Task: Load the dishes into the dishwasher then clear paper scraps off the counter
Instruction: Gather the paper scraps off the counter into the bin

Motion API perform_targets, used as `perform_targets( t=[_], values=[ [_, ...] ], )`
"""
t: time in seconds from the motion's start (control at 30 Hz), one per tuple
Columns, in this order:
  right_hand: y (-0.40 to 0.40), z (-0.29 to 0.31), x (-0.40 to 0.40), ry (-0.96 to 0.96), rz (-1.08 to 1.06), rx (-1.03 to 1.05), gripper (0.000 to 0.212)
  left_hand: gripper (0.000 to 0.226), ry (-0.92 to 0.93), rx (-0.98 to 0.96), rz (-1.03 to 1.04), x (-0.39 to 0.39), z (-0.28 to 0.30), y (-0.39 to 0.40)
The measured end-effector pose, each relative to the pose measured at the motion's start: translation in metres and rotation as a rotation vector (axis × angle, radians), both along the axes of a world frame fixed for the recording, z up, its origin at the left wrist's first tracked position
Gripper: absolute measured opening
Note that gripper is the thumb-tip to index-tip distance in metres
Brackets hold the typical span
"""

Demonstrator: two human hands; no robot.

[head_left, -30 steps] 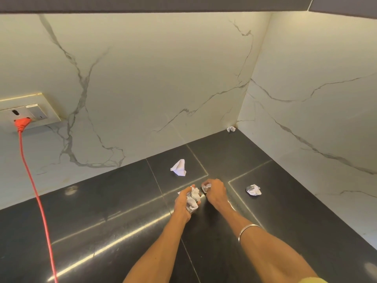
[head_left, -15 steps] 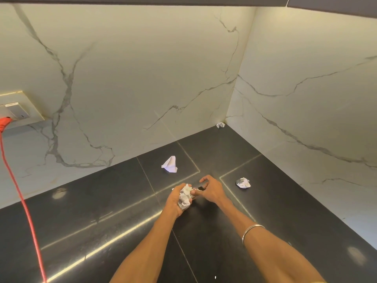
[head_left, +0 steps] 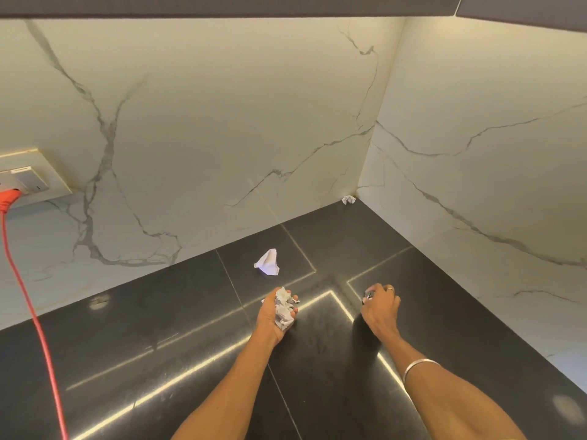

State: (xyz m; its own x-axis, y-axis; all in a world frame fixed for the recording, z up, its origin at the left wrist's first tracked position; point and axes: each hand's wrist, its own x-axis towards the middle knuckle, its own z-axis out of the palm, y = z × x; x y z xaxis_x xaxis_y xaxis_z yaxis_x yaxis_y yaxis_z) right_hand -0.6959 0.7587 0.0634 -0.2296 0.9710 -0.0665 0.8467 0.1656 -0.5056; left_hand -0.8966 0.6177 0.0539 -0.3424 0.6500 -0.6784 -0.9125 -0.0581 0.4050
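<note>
My left hand (head_left: 267,317) grips a wad of crumpled paper scraps (head_left: 283,308) just above the black counter (head_left: 158,319). To its right, my right hand (head_left: 381,308) lies knuckles up on the counter, fingers curled over a small crumpled scrap (head_left: 368,295) that barely shows under them. A folded white paper scrap (head_left: 268,263) lies loose on the counter beyond my left hand. Another tiny crumpled scrap (head_left: 348,200) sits in the far corner where the two walls meet.
White marble walls (head_left: 222,138) close the counter at the back and right. A red cord (head_left: 31,300) hangs from a wall socket (head_left: 30,182) at the left and runs down across the counter. A dark cabinet underside (head_left: 222,4) spans the top.
My right hand left the wad and moved right onto the crumpled scrap lying there, which is now almost covered. My left hand keeps the wad.
</note>
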Motion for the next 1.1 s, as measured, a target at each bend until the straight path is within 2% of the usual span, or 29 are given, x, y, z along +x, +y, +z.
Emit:
perform_targets(
  t=[0.2,0.37,0.4,0.5,0.63,0.73,0.8,0.87,0.97,1.03,1.1],
  values=[
    [-0.01,0.018,-0.052,0.226,0.046,-0.108,0.011,0.024,0.047,-0.018,0.128,-0.012,0.007,-0.009],
    [-0.028,0.026,-0.124,0.265,0.272,-0.176,0.018,0.022,0.06,-0.05,0.189,-0.035,0.01,-0.018],
    [-0.033,0.028,-0.137,0.281,0.337,-0.169,0.024,0.023,0.058,-0.047,0.201,-0.041,0.01,-0.02],
    [-0.042,0.026,-0.175,0.248,0.525,-0.12,0.058,0.026,0.046,-0.042,0.252,-0.06,0.013,-0.026],
    [-0.047,0.016,-0.212,-0.025,0.713,0.036,0.077,0.024,0.023,-0.033,0.259,-0.071,0.013,-0.027],
    [-0.049,0.007,-0.224,-0.225,0.744,0.045,0.068,0.028,0.022,-0.034,0.219,-0.071,0.011,-0.027],
    [-0.049,0.002,-0.225,-0.245,0.73,0.061,0.052,0.03,0.032,-0.04,0.198,-0.07,0.01,-0.028],
    [-0.048,-0.004,-0.225,-0.21,0.706,0.058,0.036,0.03,0.035,-0.046,0.199,-0.07,0.009,-0.026],
    [-0.044,-0.007,-0.217,-0.139,0.664,0.057,0.022,0.03,0.024,-0.052,0.172,-0.071,0.009,-0.022],
    [-0.037,-0.006,-0.206,-0.08,0.628,0.07,0.018,0.03,0.034,-0.061,0.108,-0.068,0.008,-0.017],
    [-0.026,-0.003,-0.193,-0.002,0.556,0.036,0.024,0.027,0.061,-0.075,0.026,-0.062,0.008,-0.006]
  ],
)
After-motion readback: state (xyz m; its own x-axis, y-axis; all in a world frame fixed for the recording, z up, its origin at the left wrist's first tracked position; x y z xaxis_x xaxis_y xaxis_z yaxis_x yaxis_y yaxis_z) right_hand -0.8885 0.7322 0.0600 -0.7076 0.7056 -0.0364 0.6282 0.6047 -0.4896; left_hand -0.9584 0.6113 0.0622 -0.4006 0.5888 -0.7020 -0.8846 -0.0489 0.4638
